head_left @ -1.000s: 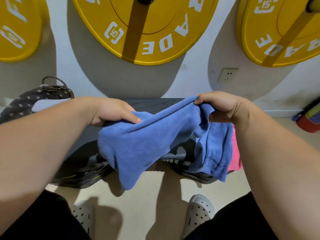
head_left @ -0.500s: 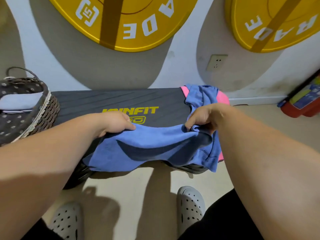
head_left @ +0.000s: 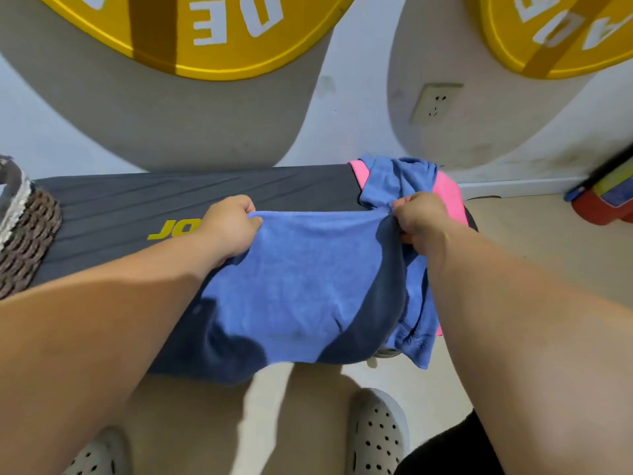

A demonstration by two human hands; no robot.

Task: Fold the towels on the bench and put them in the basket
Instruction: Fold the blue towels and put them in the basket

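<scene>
Two hands hold one blue towel (head_left: pixel 301 275) by its far edge. The left hand (head_left: pixel 229 224) has its fingers curled over the towel's left corner. The right hand (head_left: pixel 419 217) is closed round the right corner, and the cloth bunches in its grip. The towel lies spread across the dark bench (head_left: pixel 137 207), its near edge hanging over the front side. A woven basket (head_left: pixel 27 234) stands at the bench's left end, well apart from the towel. At the right end, a second blue towel (head_left: pixel 394 176) lies crumpled on a pink towel (head_left: pixel 448 197), just beyond the right hand. Yellow weight plates (head_left: pixel 205 36) hang on the wall above.
</scene>
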